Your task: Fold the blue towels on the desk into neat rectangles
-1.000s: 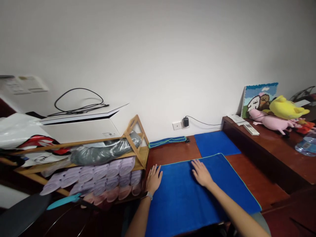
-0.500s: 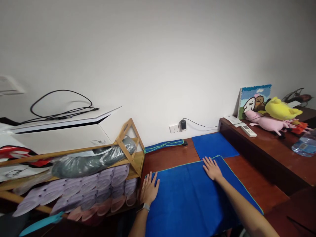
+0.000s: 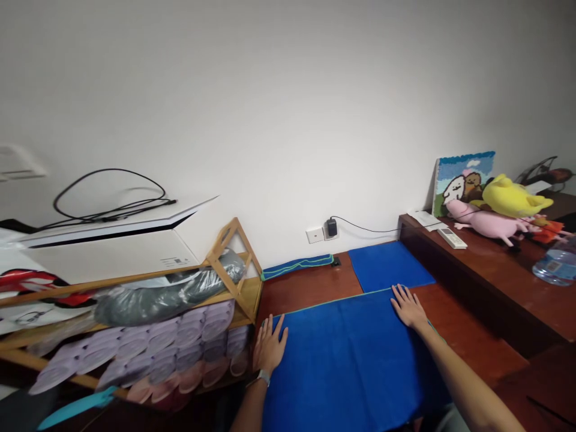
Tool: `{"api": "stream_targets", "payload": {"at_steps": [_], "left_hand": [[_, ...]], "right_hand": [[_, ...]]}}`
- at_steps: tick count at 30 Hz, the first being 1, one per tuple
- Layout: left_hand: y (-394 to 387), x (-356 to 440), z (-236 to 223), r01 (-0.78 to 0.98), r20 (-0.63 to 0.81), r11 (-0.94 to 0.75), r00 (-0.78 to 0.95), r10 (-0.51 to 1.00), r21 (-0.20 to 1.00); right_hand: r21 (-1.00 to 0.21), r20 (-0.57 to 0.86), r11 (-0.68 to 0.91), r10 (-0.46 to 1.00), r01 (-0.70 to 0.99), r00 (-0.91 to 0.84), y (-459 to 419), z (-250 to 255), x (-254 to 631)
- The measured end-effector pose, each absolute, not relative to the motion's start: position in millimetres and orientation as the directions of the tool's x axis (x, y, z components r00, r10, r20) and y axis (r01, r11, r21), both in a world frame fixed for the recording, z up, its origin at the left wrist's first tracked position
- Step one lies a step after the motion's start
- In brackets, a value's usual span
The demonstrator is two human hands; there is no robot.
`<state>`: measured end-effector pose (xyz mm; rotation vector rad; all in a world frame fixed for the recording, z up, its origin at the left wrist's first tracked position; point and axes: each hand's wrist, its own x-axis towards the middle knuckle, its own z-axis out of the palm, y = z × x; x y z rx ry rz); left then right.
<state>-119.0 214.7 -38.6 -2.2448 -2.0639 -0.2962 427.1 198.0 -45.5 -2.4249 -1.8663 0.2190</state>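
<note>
A blue cloth (image 3: 342, 354) with green edging lies spread out on the reddish-brown wooden table (image 3: 310, 289). My left hand (image 3: 270, 345) rests flat on its far left corner, fingers spread. At the far right corner my right hand (image 3: 408, 307) lies flat with fingers apart, covering that corner. Behind it, a second blue cloth (image 3: 387, 265) lies folded into a rectangle near the wall. Another blue cloth with green edging, folded into a narrow strip (image 3: 297, 267), lies along the wall on the left.
On the left stands a wooden rack (image 3: 236, 282) with lilac slippers (image 3: 180, 336) and a white box (image 3: 121, 252). A charger (image 3: 332, 227) is plugged into the wall. The raised ledge at right holds a remote (image 3: 451, 237), plush toys (image 3: 513, 201) and a bottle (image 3: 555, 264).
My right hand has slid to the right along the cloth's far edge onto its corner. My left hand stays at the left corner, almost unmoved.
</note>
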Motion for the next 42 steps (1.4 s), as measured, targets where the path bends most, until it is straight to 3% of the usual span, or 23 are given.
{"api": "stream_targets", "payload": {"at_steps": [7, 14, 18, 20, 23, 27, 35, 42], "left_hand": [[217.1, -124.8, -36.5, 0.995, 0.113, -0.090, 0.085, 0.990, 0.049], [213.5, -127.1, -40.6, 0.989, 0.186, -0.119, 0.101, 0.977, 0.090], [212.4, -125.0, -39.6, 0.985, 0.196, -0.121, 0.095, 0.976, 0.127], [211.8, -124.2, -38.2, 0.984, 0.189, -0.116, 0.089, 0.978, 0.137], [211.1, -124.2, -37.2, 0.985, 0.181, -0.108, 0.083, 0.980, 0.133], [211.8, -124.9, -38.6, 0.988, 0.181, -0.107, 0.086, 0.980, 0.107], [213.6, -123.8, -41.1, 0.988, 0.203, -0.107, 0.083, 0.976, 0.114], [214.6, -124.9, -41.5, 0.987, 0.196, -0.106, 0.081, 0.977, 0.123]], "right_hand": [[-0.133, -0.078, -0.280, 0.959, 0.951, 0.272, 195.9, -41.6, 425.2], [-0.129, -0.057, -0.278, 0.960, 0.952, 0.273, 196.0, -26.8, 404.9], [-0.207, 0.080, 0.014, 0.997, 0.978, 0.003, 200.3, -8.6, 320.1], [-0.260, 0.087, 0.191, 0.981, 0.947, -0.174, 201.7, -3.4, 268.4], [-0.314, 0.033, 0.286, 0.956, 0.905, -0.291, 203.3, -4.9, 219.0], [-0.304, -0.010, 0.213, 0.974, 0.929, -0.227, 207.0, -18.7, 242.3], [-0.137, -0.026, -0.156, 0.988, 0.978, 0.154, 205.2, -42.7, 414.1], [-0.150, -0.047, -0.213, 0.977, 0.966, 0.208, 202.2, -47.3, 442.1]]}}
